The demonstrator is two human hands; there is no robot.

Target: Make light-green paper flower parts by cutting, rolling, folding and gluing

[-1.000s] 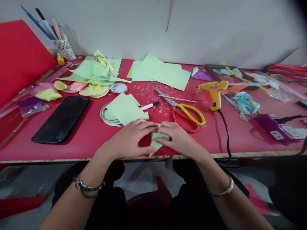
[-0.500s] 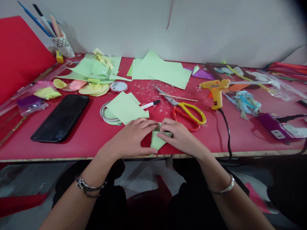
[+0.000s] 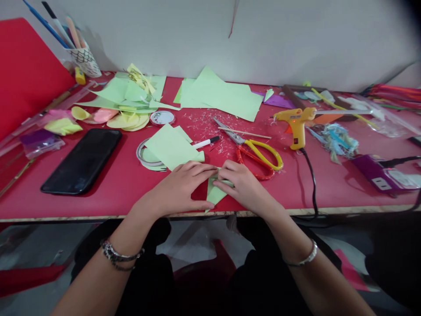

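Note:
A small folded piece of green paper (image 3: pixel 215 193) lies at the table's front edge between my hands. My left hand (image 3: pixel 184 186) rests beside it, fingertips at its top and thumb at its lower corner, holding it down. My right hand (image 3: pixel 241 184) has its fingers curled on the paper's upper right part, pinching it and hiding some of it. Just beyond my left hand lie a green sheet (image 3: pixel 171 147), a roll of tape (image 3: pixel 141 153) and a white marker with a black cap (image 3: pixel 205 143).
Scissors (image 3: pixel 259 158) with red and yellow handles lie beyond my right hand, a thin stick (image 3: pixel 245 133) across them. A yellow glue gun (image 3: pixel 296 125) trails a black cable. At left is a black phone (image 3: pixel 83 160). Green sheets (image 3: pixel 226 94) lie by the wall.
My right hand has shifted slightly left over the green paper, and less of the paper shows. My left hand stays almost in place.

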